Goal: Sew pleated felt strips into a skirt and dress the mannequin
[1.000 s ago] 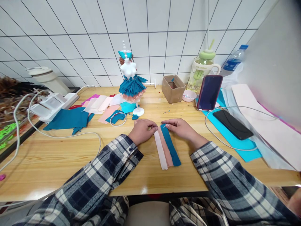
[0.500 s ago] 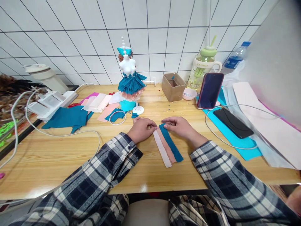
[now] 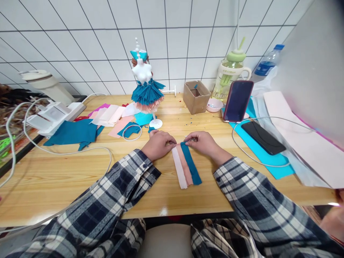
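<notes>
Three crepe paper strips lie side by side on the wooden table in front of me: a pale pink strip (image 3: 179, 168), a peach strip (image 3: 186, 165) and a teal strip (image 3: 191, 164). Thumb and fingers of my left hand (image 3: 159, 144) pinch the top edge at the pale strip's end. My right hand (image 3: 204, 144) is closed on the top end of the teal strip, where the paper looks folded over. Beyond my hands stands a white mini dress form (image 3: 142, 71) wearing a pleated teal skirt (image 3: 147, 94) with a peach layer below it.
Teal paper (image 3: 72, 133), pink scraps and a white cable (image 3: 88, 149) lie on the left near a power strip (image 3: 56, 116). A cardboard box (image 3: 196, 97) and a small pink bowl (image 3: 214, 105) stand behind. Phones, including a flat black phone (image 3: 263, 138), are at right.
My right fingers have closed down onto the teal strip's top end. The strips' lower ends have swung a little left. The whole view has shifted slightly.
</notes>
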Tool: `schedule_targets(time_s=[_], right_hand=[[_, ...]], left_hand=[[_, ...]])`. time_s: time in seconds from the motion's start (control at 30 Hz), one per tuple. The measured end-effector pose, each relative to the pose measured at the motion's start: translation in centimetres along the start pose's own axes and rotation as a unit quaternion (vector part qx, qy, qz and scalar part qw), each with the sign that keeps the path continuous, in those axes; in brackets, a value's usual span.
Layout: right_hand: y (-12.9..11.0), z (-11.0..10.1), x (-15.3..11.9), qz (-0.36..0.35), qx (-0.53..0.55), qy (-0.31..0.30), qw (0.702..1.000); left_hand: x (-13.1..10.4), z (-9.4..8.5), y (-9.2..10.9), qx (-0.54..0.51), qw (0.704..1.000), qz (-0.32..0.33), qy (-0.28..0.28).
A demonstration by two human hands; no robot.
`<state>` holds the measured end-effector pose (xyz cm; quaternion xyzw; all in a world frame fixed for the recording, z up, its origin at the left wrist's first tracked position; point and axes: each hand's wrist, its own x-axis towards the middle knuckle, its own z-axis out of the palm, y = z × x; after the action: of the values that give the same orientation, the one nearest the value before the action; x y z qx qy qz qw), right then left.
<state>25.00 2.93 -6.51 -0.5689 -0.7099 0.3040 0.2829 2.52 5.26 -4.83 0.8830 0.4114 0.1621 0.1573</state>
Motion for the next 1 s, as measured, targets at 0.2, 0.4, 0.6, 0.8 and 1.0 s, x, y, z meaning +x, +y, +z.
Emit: schedule_targets(time_s=[0.2, 0.4, 0.6, 0.8, 1.0], right_hand=[[0.7, 0.1, 0.1, -0.046, -0.027, -0.012, 0.998], [0.7, -0.1, 0.0, -0.088, -0.075, -0.012, 0.993], [-0.2, -0.8, -0.3, -0.103, -0.132, -0.033, 0.985], [-1.3, -1.5, -0.8, -0.092, -0.191, -0.064, 0.975], [-0.3, -1.5, -0.5, -0.019, -0.114, -0.020, 0.993]], left_hand=[[-0.2, -0.2, 0.2, 0.026, 0.999, 0.026, 0.006], [-0.6, -0.9, 0.7, 0.040, 0.998, 0.054, -0.008], [-0.8, -1.3, 1.1, 0.079, 0.993, 0.087, -0.023], [-0.9, -1.7, 1.5, 0.140, 0.977, 0.157, -0.040], [-0.9, -1.9, 1.6, 0.164, 0.971, 0.166, -0.045]])
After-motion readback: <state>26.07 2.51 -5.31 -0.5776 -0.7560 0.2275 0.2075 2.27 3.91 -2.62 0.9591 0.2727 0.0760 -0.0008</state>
